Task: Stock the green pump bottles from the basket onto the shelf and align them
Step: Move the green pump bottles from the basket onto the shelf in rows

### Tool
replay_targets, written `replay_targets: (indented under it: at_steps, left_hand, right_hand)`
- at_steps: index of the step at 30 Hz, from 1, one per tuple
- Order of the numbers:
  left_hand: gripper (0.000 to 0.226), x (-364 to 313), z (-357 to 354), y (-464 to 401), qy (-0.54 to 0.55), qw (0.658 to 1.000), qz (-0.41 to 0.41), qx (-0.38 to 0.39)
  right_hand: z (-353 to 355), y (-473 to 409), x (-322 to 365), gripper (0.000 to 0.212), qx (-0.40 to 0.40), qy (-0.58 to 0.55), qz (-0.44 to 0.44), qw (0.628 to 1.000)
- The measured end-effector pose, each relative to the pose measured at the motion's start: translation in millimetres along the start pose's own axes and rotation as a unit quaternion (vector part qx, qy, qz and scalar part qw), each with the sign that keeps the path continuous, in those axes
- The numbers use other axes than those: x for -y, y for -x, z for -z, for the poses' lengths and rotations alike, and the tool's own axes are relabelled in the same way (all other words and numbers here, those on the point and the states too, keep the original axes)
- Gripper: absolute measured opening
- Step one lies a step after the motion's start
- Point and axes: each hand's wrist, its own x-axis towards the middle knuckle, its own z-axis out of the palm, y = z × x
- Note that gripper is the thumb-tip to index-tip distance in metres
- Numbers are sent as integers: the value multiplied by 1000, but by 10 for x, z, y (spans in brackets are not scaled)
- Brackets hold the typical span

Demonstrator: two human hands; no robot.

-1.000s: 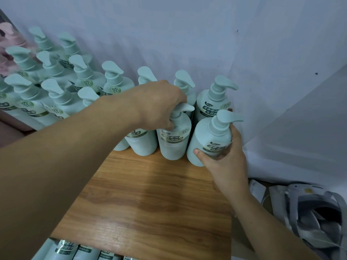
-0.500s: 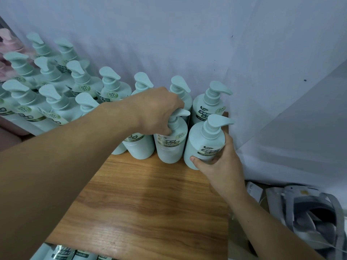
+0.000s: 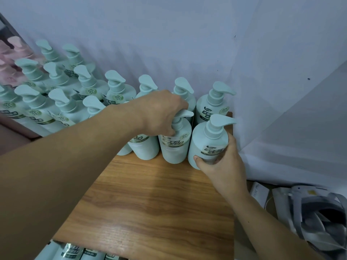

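Note:
Several pale green pump bottles stand in rows at the back of the wooden shelf (image 3: 150,207), against a white sheet. My left hand (image 3: 159,113) reaches over the front row and grips the pump neck of one front bottle (image 3: 175,147). To its right, at the shelf's right end, stands another front bottle (image 3: 205,141); my right hand (image 3: 223,164) holds its lower body, thumb on the front, fingers round the right side. Both bottles stand upright on the shelf. The basket is not in view.
More green bottles (image 3: 75,253) lie below the shelf's front edge. Pink pump bottles (image 3: 11,61) stand at the far left. White boxes and a grey-strapped item (image 3: 308,212) sit below the shelf's right end. The front part of the shelf is bare wood.
Both hands stay on the same two front bottles. The view has shifted slightly, and the right bottle sits a little closer to its neighbour.

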Motion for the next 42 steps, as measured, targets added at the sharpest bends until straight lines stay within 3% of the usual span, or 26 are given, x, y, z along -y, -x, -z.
replay_targets:
  at_steps: [8, 13, 18, 20, 22, 25, 28, 31, 34, 37, 42]
  left_hand:
    - [24, -18, -21, 34, -12, 1000, -18, -14]
    - [40, -5, -29, 3, -26, 999, -11, -21]
    - [29, -20, -23, 1, -18, 1000, -5, -13]
    - [31, -38, 12, 37, -3, 1000, 0, 11]
    - [48, -38, 55, 97, 20, 999, 12, 26]
    - [54, -42, 94, 374, 81, 994, 16, -66]
    - [40, -85, -2, 967, 187, 953, 8, -239]
    - [25, -154, -275, 1729, 314, 902, 31, -295]
    - [18, -160, -689, 2549, 445, 849, 104, -266]
    - [18, -33, -1291, 3286, 499, 808, 216, -225]
    - [24, 480, -2694, 4196, 446, 769, 444, -112]
  right_hand:
    - [-25, -24, 44, 93, -18, 4, 6, 1000]
    - [-33, -6, 41, 92, -24, -26, -15, 999]
    - [-42, -4, 65, 82, -20, -42, -22, 999]
    - [-22, -14, 63, 89, -9, -51, -18, 999]
    - [16, -12, 72, 102, 14, -67, -14, 998]
    - [90, 105, 127, 112, 29, -100, -32, 994]
    - [168, 403, 304, 100, -27, -103, -35, 994]
    - [147, 817, 532, 82, -86, -104, -26, 991]
    - [-78, 1511, 798, 54, -43, -146, -34, 988]
    - [-540, 2405, 996, 25, 32, -187, -65, 980]
    - [-1822, 3604, 776, 21, 181, -150, -269, 934]
